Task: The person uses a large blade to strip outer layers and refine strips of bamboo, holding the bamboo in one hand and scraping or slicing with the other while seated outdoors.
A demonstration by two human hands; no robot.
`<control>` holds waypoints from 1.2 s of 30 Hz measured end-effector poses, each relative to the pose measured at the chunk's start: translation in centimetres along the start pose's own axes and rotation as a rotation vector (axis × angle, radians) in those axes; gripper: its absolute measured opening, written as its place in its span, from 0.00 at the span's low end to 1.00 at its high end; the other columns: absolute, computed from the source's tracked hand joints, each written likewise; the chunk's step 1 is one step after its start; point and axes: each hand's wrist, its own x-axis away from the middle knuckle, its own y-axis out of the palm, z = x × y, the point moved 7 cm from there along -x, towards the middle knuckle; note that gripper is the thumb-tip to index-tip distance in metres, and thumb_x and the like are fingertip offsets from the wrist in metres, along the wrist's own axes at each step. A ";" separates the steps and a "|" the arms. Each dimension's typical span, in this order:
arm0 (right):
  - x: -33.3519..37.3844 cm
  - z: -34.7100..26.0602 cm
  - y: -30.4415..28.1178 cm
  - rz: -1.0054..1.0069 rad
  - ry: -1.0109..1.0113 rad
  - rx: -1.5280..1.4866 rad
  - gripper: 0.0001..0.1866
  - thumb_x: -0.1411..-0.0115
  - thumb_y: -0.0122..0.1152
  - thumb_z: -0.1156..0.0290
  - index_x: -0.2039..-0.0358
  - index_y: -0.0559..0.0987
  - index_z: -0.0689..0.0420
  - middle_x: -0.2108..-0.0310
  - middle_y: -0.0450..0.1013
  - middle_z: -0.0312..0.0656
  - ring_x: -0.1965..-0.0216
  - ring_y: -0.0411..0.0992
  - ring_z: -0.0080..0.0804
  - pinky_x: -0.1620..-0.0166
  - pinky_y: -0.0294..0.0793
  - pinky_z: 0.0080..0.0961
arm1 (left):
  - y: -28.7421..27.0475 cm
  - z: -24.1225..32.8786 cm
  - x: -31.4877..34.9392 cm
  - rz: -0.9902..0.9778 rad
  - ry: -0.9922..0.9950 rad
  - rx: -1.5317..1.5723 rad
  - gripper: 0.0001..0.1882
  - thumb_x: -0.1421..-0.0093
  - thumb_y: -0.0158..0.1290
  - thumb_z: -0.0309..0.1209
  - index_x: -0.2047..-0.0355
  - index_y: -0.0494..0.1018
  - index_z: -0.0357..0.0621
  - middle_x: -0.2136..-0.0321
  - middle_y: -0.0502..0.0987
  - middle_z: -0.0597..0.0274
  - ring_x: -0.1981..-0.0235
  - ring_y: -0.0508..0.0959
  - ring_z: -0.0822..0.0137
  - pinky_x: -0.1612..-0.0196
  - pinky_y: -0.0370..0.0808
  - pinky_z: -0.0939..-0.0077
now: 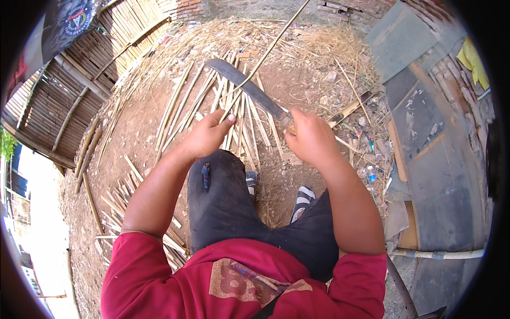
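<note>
In my right hand [311,135] is the handle of a machete [247,87]; its broad dark blade points up and to the left. My left hand [210,133] is closed on the near end of a long thin bamboo strip [281,34], which slants away to the far right. The blade and the strip cross in front of my hands; whether they touch I cannot tell. Beneath them, split bamboo strips [175,111] lie fanned out on the dirt, beyond my knees. My fingers hide most of the machete's handle.
More split strips [118,204] are heaped beside my left leg. A bamboo-slat wall [79,101] stands at the left, a brick wall [191,9] at the far side. Dry straw [334,48] lies far right. Dark sheets [443,202] and a small plastic bottle [371,173] are at the right.
</note>
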 end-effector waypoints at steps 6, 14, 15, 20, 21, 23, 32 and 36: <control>-0.7 2.1 1.6 -0.158 0.029 -0.406 0.15 0.44 0.65 0.68 0.60 0.76 0.64 0.63 0.80 0.55 0.59 0.80 0.57 0.56 0.79 0.50 | 1.9 -0.1 0.0 -0.027 -0.093 0.030 0.19 0.24 0.47 0.47 0.55 0.72 0.41 0.83 0.61 0.75 0.83 0.60 0.78 0.80 0.57 0.76; -1.8 0.7 1.1 -0.064 -0.055 0.083 0.13 0.44 0.67 0.69 0.58 0.78 0.56 0.67 0.81 0.51 0.62 0.81 0.53 0.59 0.80 0.49 | 4.3 -1.7 0.1 -0.117 -0.137 0.228 0.18 0.25 0.49 0.45 0.57 0.74 0.41 0.81 0.65 0.73 0.82 0.62 0.77 0.79 0.61 0.74; -2.3 1.6 0.9 -0.023 -0.015 0.086 0.13 0.44 0.67 0.69 0.59 0.78 0.56 0.68 0.81 0.50 0.63 0.82 0.53 0.60 0.81 0.48 | 4.8 -1.7 0.2 -0.132 -0.120 0.212 0.17 0.25 0.49 0.44 0.57 0.74 0.41 0.81 0.65 0.74 0.81 0.62 0.77 0.79 0.60 0.74; -2.6 2.4 0.9 -0.065 0.014 0.076 0.14 0.46 0.67 0.69 0.59 0.78 0.55 0.67 0.81 0.52 0.62 0.81 0.55 0.59 0.80 0.49 | 5.5 -1.7 0.0 -0.159 -0.180 0.237 0.16 0.25 0.50 0.43 0.59 0.73 0.42 0.81 0.64 0.74 0.80 0.62 0.78 0.76 0.61 0.75; -2.5 1.9 1.0 -0.095 0.021 0.060 0.15 0.47 0.68 0.69 0.59 0.77 0.55 0.67 0.80 0.53 0.62 0.80 0.56 0.58 0.79 0.50 | 5.7 -1.6 -0.2 -0.157 -0.159 0.254 0.15 0.25 0.49 0.42 0.58 0.72 0.43 0.81 0.63 0.75 0.81 0.61 0.78 0.78 0.59 0.76; -2.1 0.7 2.2 -0.114 -0.045 0.018 0.15 0.47 0.68 0.68 0.59 0.77 0.56 0.68 0.80 0.54 0.62 0.80 0.57 0.58 0.79 0.50 | 6.2 -1.3 -0.4 -0.151 -0.120 0.287 0.13 0.24 0.48 0.41 0.58 0.71 0.44 0.83 0.61 0.76 0.84 0.59 0.78 0.81 0.56 0.76; -2.7 3.3 0.9 -0.032 0.073 0.041 0.14 0.46 0.66 0.68 0.58 0.78 0.54 0.67 0.80 0.54 0.61 0.80 0.58 0.59 0.78 0.52 | 7.4 -1.3 0.1 -0.229 -0.147 0.227 0.13 0.24 0.48 0.40 0.62 0.70 0.44 0.83 0.62 0.75 0.83 0.60 0.78 0.79 0.58 0.75; -2.5 3.3 1.1 -0.131 0.064 0.040 0.14 0.45 0.65 0.68 0.58 0.79 0.54 0.64 0.80 0.53 0.60 0.80 0.56 0.58 0.79 0.51 | 8.1 -2.5 0.6 -0.245 -0.170 0.334 0.12 0.24 0.48 0.39 0.61 0.70 0.45 0.83 0.61 0.76 0.84 0.59 0.78 0.81 0.56 0.76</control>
